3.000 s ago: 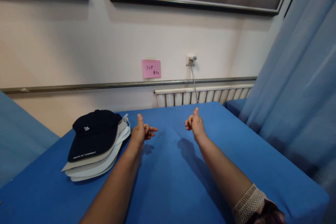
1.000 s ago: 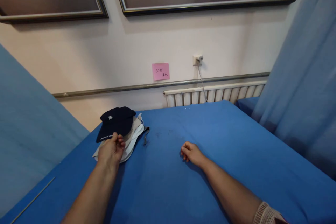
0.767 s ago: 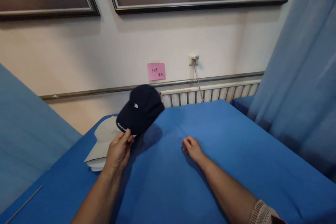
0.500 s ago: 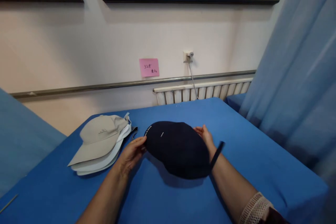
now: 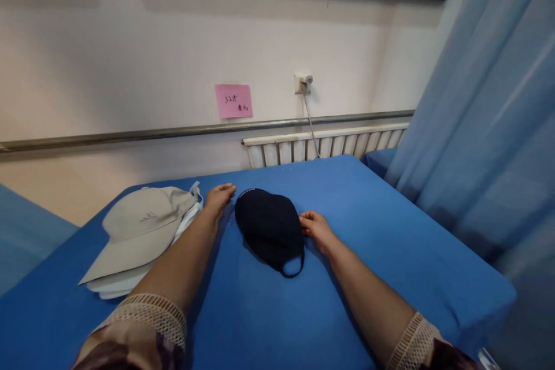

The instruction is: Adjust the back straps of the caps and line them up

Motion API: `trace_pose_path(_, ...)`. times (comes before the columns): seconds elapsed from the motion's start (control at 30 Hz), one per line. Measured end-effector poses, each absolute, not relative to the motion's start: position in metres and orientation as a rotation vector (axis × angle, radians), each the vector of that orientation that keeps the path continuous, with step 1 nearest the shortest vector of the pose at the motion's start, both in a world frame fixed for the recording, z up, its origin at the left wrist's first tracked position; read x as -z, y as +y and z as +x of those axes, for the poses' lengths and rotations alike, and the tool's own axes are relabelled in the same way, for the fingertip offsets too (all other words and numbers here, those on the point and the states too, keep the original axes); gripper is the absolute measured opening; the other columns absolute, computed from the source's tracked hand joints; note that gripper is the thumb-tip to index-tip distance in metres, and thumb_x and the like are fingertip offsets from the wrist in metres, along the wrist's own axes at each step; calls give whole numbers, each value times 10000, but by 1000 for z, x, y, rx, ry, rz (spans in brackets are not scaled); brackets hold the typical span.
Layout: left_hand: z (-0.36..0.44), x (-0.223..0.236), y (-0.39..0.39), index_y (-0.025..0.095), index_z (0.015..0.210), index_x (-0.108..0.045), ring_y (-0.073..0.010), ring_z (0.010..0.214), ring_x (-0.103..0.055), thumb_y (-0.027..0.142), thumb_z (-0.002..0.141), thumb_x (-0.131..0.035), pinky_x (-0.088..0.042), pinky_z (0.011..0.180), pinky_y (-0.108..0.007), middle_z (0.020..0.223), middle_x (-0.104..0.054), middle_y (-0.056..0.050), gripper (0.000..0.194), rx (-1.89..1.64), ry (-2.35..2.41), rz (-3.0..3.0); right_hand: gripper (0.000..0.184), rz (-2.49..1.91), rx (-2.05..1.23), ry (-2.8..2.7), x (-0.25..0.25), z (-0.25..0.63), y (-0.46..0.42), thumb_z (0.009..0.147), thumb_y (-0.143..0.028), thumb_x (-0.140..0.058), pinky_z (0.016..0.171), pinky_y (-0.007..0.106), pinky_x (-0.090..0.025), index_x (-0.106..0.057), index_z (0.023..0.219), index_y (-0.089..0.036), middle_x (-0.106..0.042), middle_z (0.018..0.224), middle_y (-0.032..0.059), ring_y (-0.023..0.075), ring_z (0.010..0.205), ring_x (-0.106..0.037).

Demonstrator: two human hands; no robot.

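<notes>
A black baseball cap lies on the blue-covered table, its brim toward the back left and its strap loop at the near right. My right hand pinches the cap's right edge between thumb and fingers. Just left of the brim, a small gap away from it, is my left hand, holding nothing, its fingers loosely stretched. To the left lies a stack of caps: a beige one on top and pale ones beneath, partly hidden behind my left forearm.
The blue table reaches back to a wall with a radiator, a metal rail and a plugged socket. A pink note is stuck above the rail. Blue curtains hang at the right.
The black cap has come down onto the table and turned, its strap loop now toward me. My left hand has let go and moved back from the brim. The view has shifted slightly.
</notes>
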State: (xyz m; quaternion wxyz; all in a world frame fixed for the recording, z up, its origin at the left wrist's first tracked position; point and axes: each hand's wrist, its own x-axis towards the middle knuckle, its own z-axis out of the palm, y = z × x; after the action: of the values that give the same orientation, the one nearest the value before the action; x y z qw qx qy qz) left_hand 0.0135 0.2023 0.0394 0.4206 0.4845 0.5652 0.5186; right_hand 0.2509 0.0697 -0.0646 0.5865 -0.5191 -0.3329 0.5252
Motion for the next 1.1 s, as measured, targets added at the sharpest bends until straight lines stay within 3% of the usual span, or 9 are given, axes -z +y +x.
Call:
trace_pose_path(0.17, 34, -19, 153, 182, 1001, -620, -181, 925, -644, 210, 694, -647, -476, 792, -269, 1019, -679, -79, 310, -1483, 1443, 1276, 103, -1332, -1052, -821, 68, 253, 78, 697, -250, -672, 569, 241, -401, -598, 718, -181, -610, 676, 8, 130, 609, -545)
trace_pose_path(0.23, 40, -7, 111, 201, 1034, -641, -206, 953, -647, 240, 713, -658, -483, 856, -313, 1037, -689, -76, 324, -1465, 1394, 1367, 134, -1348, -1005, -854, 69, 252, 79, 708, -301, -664, 571, 242, -393, -596, 709, -186, -600, 673, 5, 133, 618, -534)
trace_pose_path(0.37, 46, 11, 39, 249, 1071, -681, -281, 1064, -610, 317, 766, -669, -439, 977, -424, 1110, -686, -90, 312, -1077, 1235, 2041, 260, -1331, -961, -946, 66, 247, 73, 713, -438, -662, 567, 240, -380, -576, 700, -193, -570, 645, -12, 128, 602, -499)
trace_pose_path(0.5, 42, 22, 23, 235, 1173, -634, -318, 1153, -549, 351, 779, -676, -399, 1005, -474, 1217, -641, -109, 413, -774, 1190, 2423, 306, -1280, -966, -1061, 60, 237, 63, 710, -479, -674, 571, 241, -382, -554, 665, -201, -523, 586, -44, 114, 563, -469)
trace_pose_path(0.67, 32, 25, 47, 205, 907, -663, -307, 1031, -581, 196, 813, -541, -416, 897, -445, 1105, -663, -117, 155, -698, 1363, 2653, 301, -1143, -1036, -1264, 59, 228, 55, 828, -482, -547, 596, 250, -436, -572, 716, -204, -569, 611, -28, 124, 574, -544)
trace_pose_path(0.87, 4, 16, 72, 201, 792, -599, -316, 915, -607, 146, 728, -534, -435, 823, -422, 894, -674, -128, 106, -692, 1719, 2631, 174, -1172, -918, -1351, 69, 229, 54, 815, -354, -581, 604, 245, -456, -615, 764, -192, -619, 666, -15, 120, 591, -570)
trace_pose_path(1.0, -9, 15, 68, 195, 795, -610, -290, 1029, -614, 90, 696, -490, -453, 927, -416, 1040, -695, -120, 188, -843, 1626, 2501, 123, -1091, -760, -1587, 65, 228, 44, 811, -230, -582, 693, 265, -499, -693, 857, -202, -694, 797, 11, 143, 728, -635)
trace_pose_path(1.1, -8, 16, 57, 192, 828, -644, -244, 1062, -619, 83, 710, -460, -470, 964, -398, 1101, -700, -80, 244, -875, 1308, 2514, 278, -928, -661, -1805, 61, 223, 39, 781, -69, -509, 844, 306, -519, -725, 862, -224, -726, 914, 17, 152, 879, -668)
